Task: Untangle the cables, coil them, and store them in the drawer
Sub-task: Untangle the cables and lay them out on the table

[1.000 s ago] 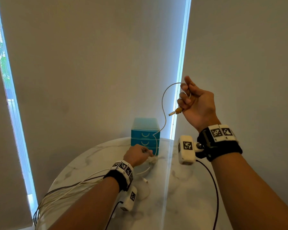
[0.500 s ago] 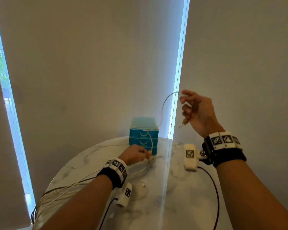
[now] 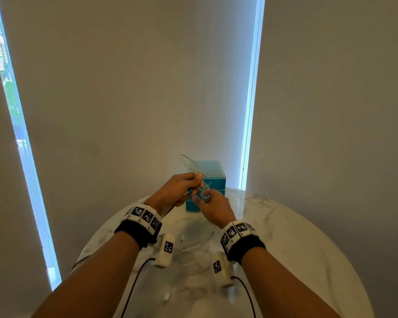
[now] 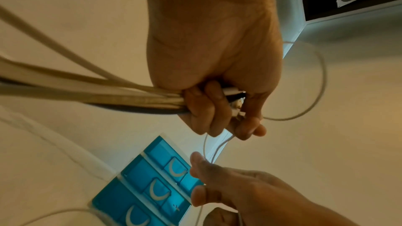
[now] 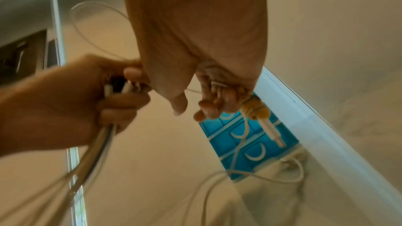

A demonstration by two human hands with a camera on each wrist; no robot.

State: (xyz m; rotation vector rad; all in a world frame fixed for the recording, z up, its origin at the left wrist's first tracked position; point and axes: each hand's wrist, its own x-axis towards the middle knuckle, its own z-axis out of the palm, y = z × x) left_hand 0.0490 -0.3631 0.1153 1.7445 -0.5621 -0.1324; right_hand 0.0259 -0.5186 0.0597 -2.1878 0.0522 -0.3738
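Both hands meet above the round marble table (image 3: 285, 237), just in front of the small blue drawer unit (image 3: 213, 171). My left hand (image 3: 182, 187) (image 4: 217, 109) grips a bundle of white and dark cables (image 4: 97, 95) with several plug ends sticking out of the fist. My right hand (image 3: 207, 200) (image 5: 215, 102) curls its fingers round a thin white cable (image 5: 239, 140) whose yellow-collared plug (image 5: 259, 109) hangs below the fingers. A thin loop (image 3: 189, 161) arcs up behind the left hand. The drawers (image 4: 156, 190) all look closed.
More white cable (image 3: 193, 246) lies loose on the table between my forearms. The drawer unit stands at the table's far edge, against pale window blinds (image 3: 136, 88). Black sensor leads (image 3: 133, 283) run from my wrist units along my arms.
My right hand came down from high on the right and met the left hand in front of the drawers. The left hand lifted off the table with its cable bundle.
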